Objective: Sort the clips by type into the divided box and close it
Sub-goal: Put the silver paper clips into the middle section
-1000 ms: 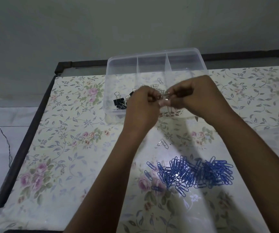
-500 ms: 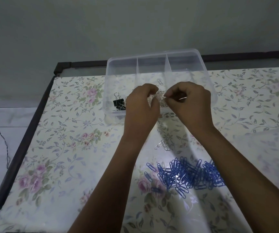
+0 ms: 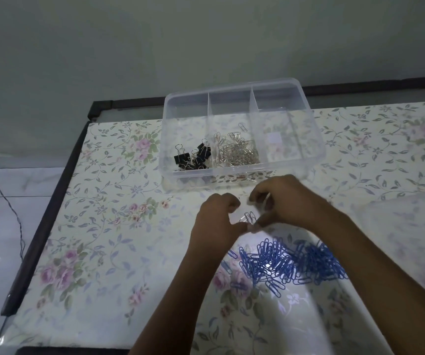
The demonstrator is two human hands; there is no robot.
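Note:
The clear divided box [image 3: 316, 139] stands open at the far side of the table. Black binder clips [image 3: 193, 157] lie in its left compartment, silver paper clips [image 3: 237, 152] in the middle one, and the right one holds nothing. On the table in front of the box, my left hand [image 3: 216, 221] and my right hand [image 3: 288, 203] cup a few loose silver paper clips [image 3: 250, 217] that lie between them. The thumbs nearly touch and the fingers are curled but apart. A pile of blue paper clips [image 3: 291, 265] lies nearer to me, below the hands.
The table wears a floral cloth under clear plastic [image 3: 104, 226] and has a dark frame [image 3: 52, 201] along the left edge. A thin cable [image 3: 11, 213] hangs over the floor at the left. A wall rises right behind the box.
Both hands have left the box's middle compartment and come back toward me, down to the loose silver clips on the table. The silver clips they held over the box now lie in the middle compartment.

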